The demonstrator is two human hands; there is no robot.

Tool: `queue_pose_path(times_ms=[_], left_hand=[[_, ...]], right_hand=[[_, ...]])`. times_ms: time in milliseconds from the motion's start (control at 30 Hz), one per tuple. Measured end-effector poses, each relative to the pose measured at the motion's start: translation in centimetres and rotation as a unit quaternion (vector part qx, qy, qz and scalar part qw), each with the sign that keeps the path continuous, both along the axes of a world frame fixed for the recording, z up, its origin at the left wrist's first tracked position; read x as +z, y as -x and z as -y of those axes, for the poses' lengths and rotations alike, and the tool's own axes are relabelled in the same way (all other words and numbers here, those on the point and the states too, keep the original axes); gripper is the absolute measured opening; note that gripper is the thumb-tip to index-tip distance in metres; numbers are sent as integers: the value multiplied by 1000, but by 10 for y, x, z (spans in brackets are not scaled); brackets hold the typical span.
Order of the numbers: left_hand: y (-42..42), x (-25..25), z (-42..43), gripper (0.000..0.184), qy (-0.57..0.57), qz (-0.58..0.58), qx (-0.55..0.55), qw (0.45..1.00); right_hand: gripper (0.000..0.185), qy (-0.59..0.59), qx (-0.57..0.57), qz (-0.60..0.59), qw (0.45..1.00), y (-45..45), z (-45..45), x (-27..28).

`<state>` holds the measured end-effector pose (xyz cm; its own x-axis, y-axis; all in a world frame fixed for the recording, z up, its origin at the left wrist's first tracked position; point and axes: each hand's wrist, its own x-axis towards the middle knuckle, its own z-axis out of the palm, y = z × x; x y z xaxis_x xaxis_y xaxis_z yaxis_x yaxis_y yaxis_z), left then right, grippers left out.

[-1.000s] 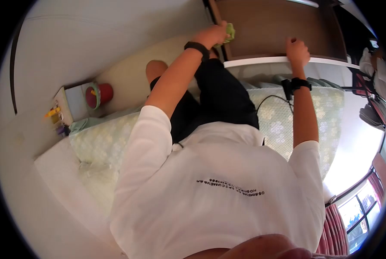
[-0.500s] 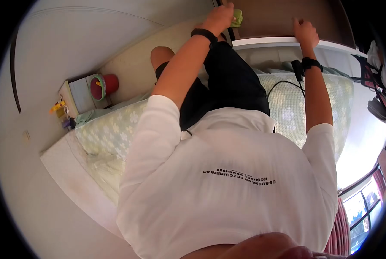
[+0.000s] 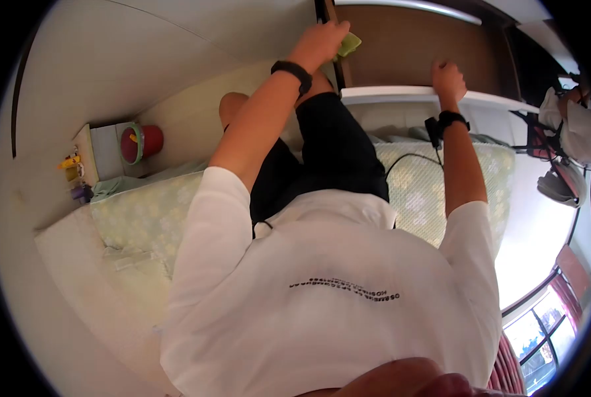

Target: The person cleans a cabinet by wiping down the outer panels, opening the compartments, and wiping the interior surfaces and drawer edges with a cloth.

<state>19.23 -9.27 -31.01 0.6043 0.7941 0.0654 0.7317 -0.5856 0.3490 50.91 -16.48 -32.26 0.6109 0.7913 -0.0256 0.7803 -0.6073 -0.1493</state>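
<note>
My left hand [image 3: 318, 45] is closed on a green cloth [image 3: 349, 44], part of which sticks out on its right side. The hand is at the left side wall of a pulled-out drawer [image 3: 414, 49] with a brown inside and a white front edge. At that front edge, my right hand [image 3: 449, 81] is curled over the white rim, fingers bent inward. Each wrist wears a black band. Beside the right wrist, a black plug-like piece [image 3: 433, 131] hangs on a thin cable.
I sit on a bed with a flowered green sheet [image 3: 418, 185]. To the left, a red bucket [image 3: 151, 140] lies by a small cabinet [image 3: 107, 152]. Bags and shoes [image 3: 563, 185] hang at the right. A window [image 3: 540, 331] with red curtains is at lower right.
The view has shifted, so more of the drawer's inside shows. My left hand with the green cloth has moved slightly farther along the drawer's left side. My right hand stays on the front edge.
</note>
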Motion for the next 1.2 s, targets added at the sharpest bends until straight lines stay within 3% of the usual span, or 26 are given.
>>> queue_pose_path(times_ms=[100,133,167,200,233,433,567,633,767,833,1033,1133,1200], left_hand=[[-10,5,14,29,5,45,14,999],[-21,-19,25,30,94,116,56,987],[-30,-33,21,32,166,193,97,962],[-28,-15,23,32,51,34,-6,998],[-27,-6,33,31,-39,-143,-105,983],[-14,-52,-1,21,-24,-89,-76,993],[-20,-44,-9,19,-27,-96,-58,993],[-15,-23,-10,19,-104,-179,-110,972],[-10,-28,-29,17,-128,-206,-105,965],[-13,-34,-48,15,-115,-180,-10,977],[-21,-42,-41,9,-31,42,19,998],[-30,-41,-30,10,48,-50,-10,998],[-25,-40,-24,10,59,-43,-50,996]], right_hand=[[46,38,15,-18,999,5,4,9],[44,46,39,-15,998,5,7,11],[40,-44,84,73,993,-8,14,-20],[35,-50,47,69,995,-1,8,-15],[34,-20,42,-8,999,6,9,4],[32,41,32,1,999,12,15,11],[33,31,19,10,999,11,14,8],[33,22,10,-1,1000,7,7,8],[35,89,27,6,996,10,5,1],[35,94,42,11,995,5,-6,7],[39,136,45,17,990,7,-9,10],[38,107,54,20,993,7,-6,9],[37,98,55,12,994,8,-5,10]])
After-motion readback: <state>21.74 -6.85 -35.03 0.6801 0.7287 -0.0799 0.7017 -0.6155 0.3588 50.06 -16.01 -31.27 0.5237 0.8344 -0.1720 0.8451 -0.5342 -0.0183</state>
